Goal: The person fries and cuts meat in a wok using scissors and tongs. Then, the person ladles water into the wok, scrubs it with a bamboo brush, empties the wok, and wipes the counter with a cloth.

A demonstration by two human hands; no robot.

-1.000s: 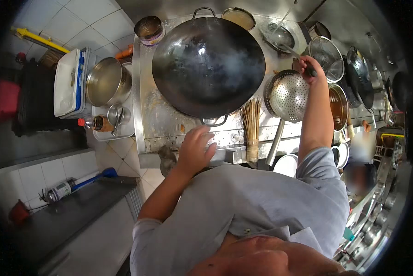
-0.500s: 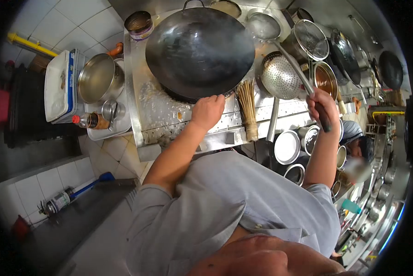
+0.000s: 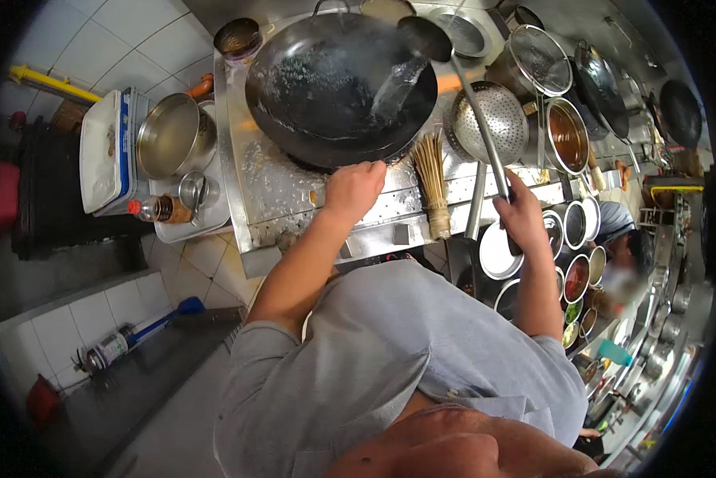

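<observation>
A large black wok (image 3: 326, 103) sits on the metal stove (image 3: 270, 187), with steam above it. My left hand (image 3: 356, 191) is closed at the wok's near rim, over its handle, which the fingers hide. My right hand (image 3: 523, 213) is wrapped round the long handle of a ladle (image 3: 425, 38). The ladle's bowl is tilted over the wok's right side, and clear liquid (image 3: 396, 89) pours from it into the wok. Just right of the wok are a bamboo brush (image 3: 432, 187) and a perforated strainer (image 3: 489, 123).
Round the stove's back stand a tin (image 3: 238, 40) and a water basin (image 3: 463, 33). On the right are a mesh sieve (image 3: 539, 60), a pot of brown liquid (image 3: 566, 137) and several small containers. A steel bowl (image 3: 170, 137) stands left. Another person (image 3: 625, 247) is far right.
My left hand has come to the wok's near handle and closed there. The ladle has swung from the back-right basin to above the wok, and liquid now pours from it.
</observation>
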